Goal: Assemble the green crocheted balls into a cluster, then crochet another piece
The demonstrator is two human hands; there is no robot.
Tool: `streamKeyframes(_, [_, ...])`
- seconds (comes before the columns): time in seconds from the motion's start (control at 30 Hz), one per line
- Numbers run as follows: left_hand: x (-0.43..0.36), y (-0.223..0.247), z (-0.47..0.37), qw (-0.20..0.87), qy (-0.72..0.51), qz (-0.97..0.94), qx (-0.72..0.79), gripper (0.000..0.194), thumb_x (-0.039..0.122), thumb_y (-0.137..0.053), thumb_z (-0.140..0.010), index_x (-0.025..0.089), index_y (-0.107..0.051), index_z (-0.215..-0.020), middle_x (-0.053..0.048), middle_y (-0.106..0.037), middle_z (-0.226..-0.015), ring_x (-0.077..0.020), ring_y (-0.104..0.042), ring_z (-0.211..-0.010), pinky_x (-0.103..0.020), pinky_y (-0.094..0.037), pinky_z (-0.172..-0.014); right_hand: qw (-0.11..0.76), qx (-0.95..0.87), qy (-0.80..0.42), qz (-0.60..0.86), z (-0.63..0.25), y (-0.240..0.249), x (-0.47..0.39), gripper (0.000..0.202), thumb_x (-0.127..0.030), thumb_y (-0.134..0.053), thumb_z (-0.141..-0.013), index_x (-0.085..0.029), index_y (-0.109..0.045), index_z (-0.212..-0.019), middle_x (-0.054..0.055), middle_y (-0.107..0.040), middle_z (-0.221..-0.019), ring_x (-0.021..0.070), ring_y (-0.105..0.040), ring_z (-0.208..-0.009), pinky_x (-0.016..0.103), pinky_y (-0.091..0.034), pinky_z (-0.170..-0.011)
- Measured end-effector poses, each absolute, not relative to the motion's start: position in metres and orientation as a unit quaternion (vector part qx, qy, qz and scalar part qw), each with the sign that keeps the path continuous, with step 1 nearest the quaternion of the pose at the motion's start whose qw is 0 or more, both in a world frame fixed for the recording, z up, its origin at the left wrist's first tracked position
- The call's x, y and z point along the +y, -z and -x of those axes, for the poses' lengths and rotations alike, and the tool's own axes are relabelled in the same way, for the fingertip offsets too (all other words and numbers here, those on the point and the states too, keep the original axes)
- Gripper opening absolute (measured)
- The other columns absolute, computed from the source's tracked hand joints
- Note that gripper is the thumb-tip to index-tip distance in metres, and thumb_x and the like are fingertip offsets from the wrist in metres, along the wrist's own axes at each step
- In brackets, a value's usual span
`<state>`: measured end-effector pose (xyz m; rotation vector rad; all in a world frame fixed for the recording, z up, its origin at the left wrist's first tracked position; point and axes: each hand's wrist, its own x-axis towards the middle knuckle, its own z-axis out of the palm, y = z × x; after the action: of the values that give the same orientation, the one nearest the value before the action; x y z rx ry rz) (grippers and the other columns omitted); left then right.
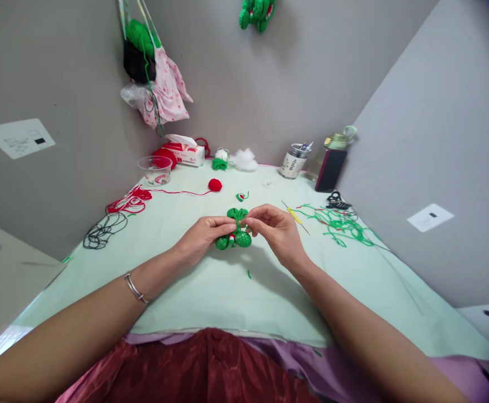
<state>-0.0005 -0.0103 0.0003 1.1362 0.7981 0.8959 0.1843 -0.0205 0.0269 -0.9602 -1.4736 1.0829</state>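
the person's left hand (202, 235) has its thumb and fingers closed on the left side of a green crocheted piece (241, 239), which is over the middle of the pale green tablecloth (186, 313). the right hand (276, 232) has its thumb and forefinger pinched together at the right side (whether on the piece itself or on a strand, one cannot tell). two rounded lobes point toward the person, a bit of red and white between them. at the back, a tissue box (191, 155) bears red and white print too small to read; a pen jar (292, 164) carries dark characters, likewise illegible. on the left wall, a white panel (18, 138) has faint markings beside a dark square. a yellow-handled hook (296, 216) lies just beyond the right hand.
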Motion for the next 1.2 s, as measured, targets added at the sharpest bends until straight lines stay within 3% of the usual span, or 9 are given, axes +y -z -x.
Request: streamKeyframes(1.2, [-0.0110, -0.0020, 0.0011, 0.657, -0.402, -0.520, 0.370, 0.031, 0.043, -0.079, -0.072, 0.019, -0.080, -0.091, -0.004, -0.072, -0.080, -0.0149, -0.057, -0.073, -0.026, -0.037, -0.068, 0.510, -0.641, -0.415, 0.395, -0.1833, -0.0223, -0.0205, 0.012, -0.030, -0.074, -0.080, -0.018, -0.070, -0.079, 0.001, -0.066, -0.071, 0.0123, -0.059, -0.061, 0.026, -0.048, -0.058])
